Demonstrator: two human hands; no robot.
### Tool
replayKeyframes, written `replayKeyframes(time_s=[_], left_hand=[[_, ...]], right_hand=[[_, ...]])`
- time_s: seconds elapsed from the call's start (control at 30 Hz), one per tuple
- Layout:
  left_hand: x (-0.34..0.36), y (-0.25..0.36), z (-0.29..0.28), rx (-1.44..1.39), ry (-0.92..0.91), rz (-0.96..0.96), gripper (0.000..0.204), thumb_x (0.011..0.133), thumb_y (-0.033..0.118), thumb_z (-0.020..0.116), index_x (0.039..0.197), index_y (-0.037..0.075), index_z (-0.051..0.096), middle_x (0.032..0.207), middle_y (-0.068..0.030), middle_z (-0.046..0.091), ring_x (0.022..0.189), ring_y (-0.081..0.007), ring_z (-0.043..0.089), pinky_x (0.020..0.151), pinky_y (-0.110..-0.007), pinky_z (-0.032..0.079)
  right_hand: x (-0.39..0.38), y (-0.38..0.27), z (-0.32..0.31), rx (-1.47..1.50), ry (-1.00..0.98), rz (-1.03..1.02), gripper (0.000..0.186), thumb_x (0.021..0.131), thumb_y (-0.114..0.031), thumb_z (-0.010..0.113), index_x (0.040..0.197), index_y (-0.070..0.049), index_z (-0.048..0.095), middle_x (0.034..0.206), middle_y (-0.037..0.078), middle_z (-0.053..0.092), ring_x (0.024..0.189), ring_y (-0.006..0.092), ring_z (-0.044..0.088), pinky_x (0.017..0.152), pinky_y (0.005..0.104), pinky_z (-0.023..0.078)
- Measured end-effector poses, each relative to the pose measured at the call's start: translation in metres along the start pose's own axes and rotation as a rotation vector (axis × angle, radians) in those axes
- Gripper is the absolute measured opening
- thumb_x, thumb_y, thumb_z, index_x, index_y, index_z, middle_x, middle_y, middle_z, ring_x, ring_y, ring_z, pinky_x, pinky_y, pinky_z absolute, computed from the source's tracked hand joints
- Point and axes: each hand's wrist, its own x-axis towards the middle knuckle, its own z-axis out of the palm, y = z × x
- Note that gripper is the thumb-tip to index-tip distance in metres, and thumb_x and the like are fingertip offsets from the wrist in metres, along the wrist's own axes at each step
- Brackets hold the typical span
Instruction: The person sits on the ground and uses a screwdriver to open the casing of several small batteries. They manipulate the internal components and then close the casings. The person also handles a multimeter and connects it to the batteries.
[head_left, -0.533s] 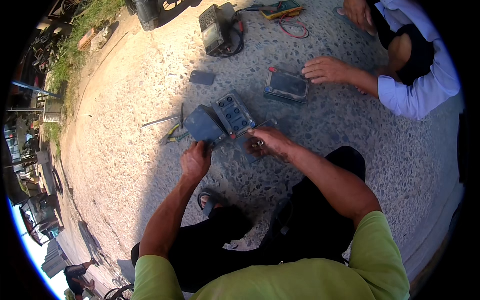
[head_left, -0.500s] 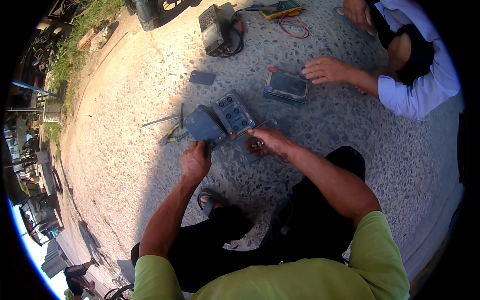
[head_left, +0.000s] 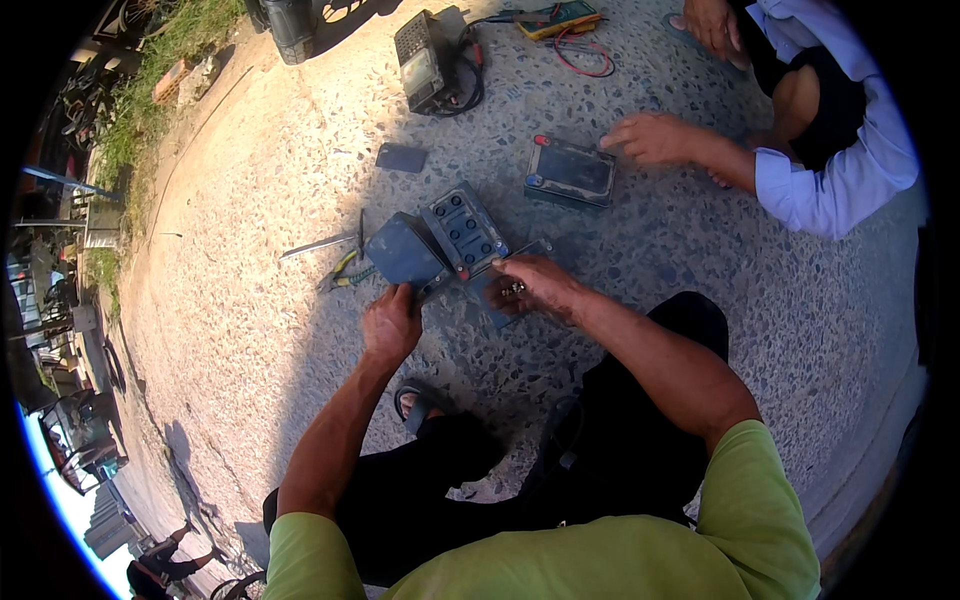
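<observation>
At the far left of the work lies a thin metal bar [head_left: 318, 245] on the sunlit ground, and beside it pliers [head_left: 346, 266] with yellow on the handles. Next comes the left hand [head_left: 392, 322], its fingers drawn together at the lower edge of a dark, box-like block [head_left: 403, 248]; from where I stand I can't tell whether that grip pinches it or only steadies it. The battery [head_left: 466, 228] sits against the block's right side, tilted to my eye, its rows of round cell openings showing and a red terminal [head_left: 463, 274] at its lower corner. The right hand [head_left: 540, 283] is at that same end, thumb and forefinger close together by the casing, the other fingers curled around small metallic glints. What that grip has hold of, if anything, I can't make out.

I'd judge the step in hand to be fine fingerwork at the terminal end. The next move, I think, calls for the left fingers to keep things steady and the right ones to stay precise, minding any loose metal near the terminal. Further right sits a second battery [head_left: 572, 172], a co-worker's hand [head_left: 652, 138] just beside it.
</observation>
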Motion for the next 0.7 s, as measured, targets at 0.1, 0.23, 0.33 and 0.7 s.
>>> replayKeyframes(time_s=[0.1, 0.23, 0.33, 0.7], left_hand=[[0.001, 0.002, -0.004, -0.028, -0.024, -0.025, 0.018, 0.084, 0.022, 0.063, 0.089, 0.005, 0.059, 0.086, -0.0169, 0.062, 0.076, -0.0405, 0.062, 0.065, -0.051, 0.049], [0.001, 0.003, -0.006, -0.005, -0.065, -0.106, 0.017, 0.084, 0.021, 0.062, 0.09, 0.005, 0.059, 0.087, -0.0171, 0.061, 0.078, -0.041, 0.062, 0.066, -0.051, 0.049], [0.001, 0.004, -0.006, -0.008, -0.037, -0.064, 0.017, 0.084, 0.022, 0.063, 0.089, 0.006, 0.06, 0.085, -0.0173, 0.062, 0.077, -0.0411, 0.062, 0.067, -0.051, 0.049], [0.001, 0.003, -0.003, 0.018, -0.061, -0.079, 0.018, 0.084, 0.021, 0.062, 0.089, 0.005, 0.058, 0.086, -0.0182, 0.061, 0.078, -0.0425, 0.061, 0.069, -0.053, 0.048]], right_hand=[[-0.001, -0.001, 0.0, -0.004, 0.003, -0.001, 0.051, 0.098, -0.04, 0.051, 0.127, 0.002, 0.049, 0.102, 0.012, 0.062, 0.091, 0.0198, 0.064, 0.077, 0.0327, 0.053], [0.0, 0.0, -0.001, -0.005, 0.004, 0.001, 0.053, 0.097, -0.041, 0.051, 0.128, 0.003, 0.048, 0.103, 0.013, 0.062, 0.092, 0.0202, 0.065, 0.077, 0.0331, 0.053], [0.001, 0.0, -0.001, 0.0, 0.0, 0.0, 0.054, 0.097, -0.041, 0.052, 0.128, 0.003, 0.048, 0.104, 0.013, 0.062, 0.093, 0.021, 0.064, 0.079, 0.0337, 0.053], [-0.006, -0.002, -0.001, -0.011, 0.04, 0.002, 0.052, 0.096, -0.04, 0.053, 0.126, 0.002, 0.049, 0.106, 0.015, 0.062, 0.095, 0.0215, 0.064, 0.08, 0.0346, 0.053]])
